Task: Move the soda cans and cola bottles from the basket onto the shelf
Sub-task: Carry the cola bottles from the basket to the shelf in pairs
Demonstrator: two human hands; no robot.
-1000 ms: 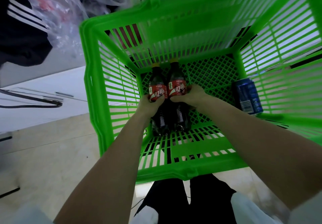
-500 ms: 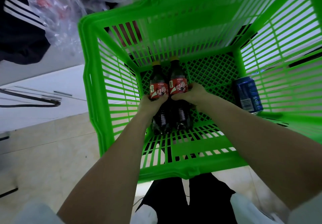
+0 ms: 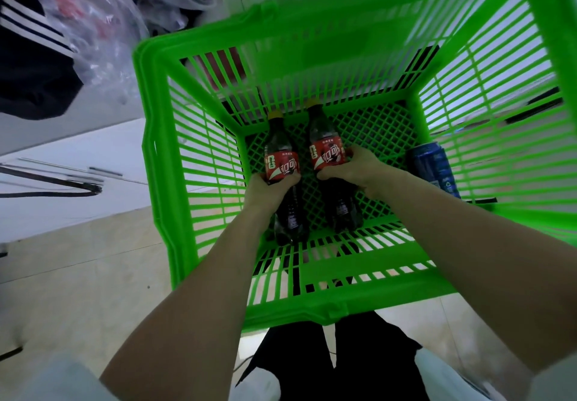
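Note:
Two dark cola bottles with red labels and yellow caps are inside the green plastic basket. My left hand grips the left bottle around its middle. My right hand grips the right bottle just below its label. The two bottles are a little apart, caps pointing away from me. A blue soda can lies on the basket floor against the right wall, to the right of my right hand.
The basket stands on a pale tiled floor right in front of my legs. To the left are a white board with a black cable, a clear plastic bag and dark clothing.
Both hands have lifted the bottles slightly and drawn them apart; they lay side by side touching before. The view has shifted, so the basket sits further right.

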